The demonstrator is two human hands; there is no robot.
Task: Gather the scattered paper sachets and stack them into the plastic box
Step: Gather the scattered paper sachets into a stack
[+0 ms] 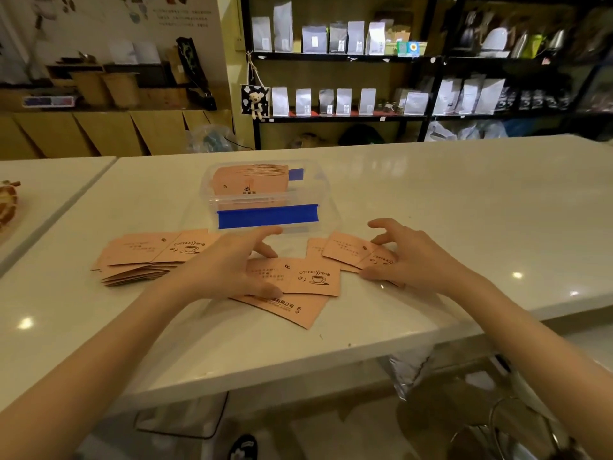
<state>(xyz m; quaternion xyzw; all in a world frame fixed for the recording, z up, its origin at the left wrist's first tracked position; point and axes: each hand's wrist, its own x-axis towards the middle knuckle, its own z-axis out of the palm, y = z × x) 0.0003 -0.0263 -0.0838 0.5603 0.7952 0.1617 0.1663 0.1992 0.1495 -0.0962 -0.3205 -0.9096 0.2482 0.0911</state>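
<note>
A clear plastic box (pixel 326 190) with blue clips stands on the white counter (pixel 431 207), holding an upright stack of pink-brown sachets (pixel 250 180). Just in front of it lie more sachets: a fanned pile at the left (pixel 146 257), a few in the middle (pixel 308 278) and a small group at the right (pixel 345 249). My left hand (pixel 232 263) rests fingers spread on the middle sachets, lifting none. My right hand (pixel 408 252) lies with curled, spread fingers over the right group, its fingertips touching the paper.
A second white table (pixel 49 180) adjoins at the left with a patterned object (pixel 8 200) on its edge. Behind the counter stand black shelves (pixel 348 58) of white bags. The counter's front edge runs close below the sachets; a stool (pixel 497 423) sits beneath it.
</note>
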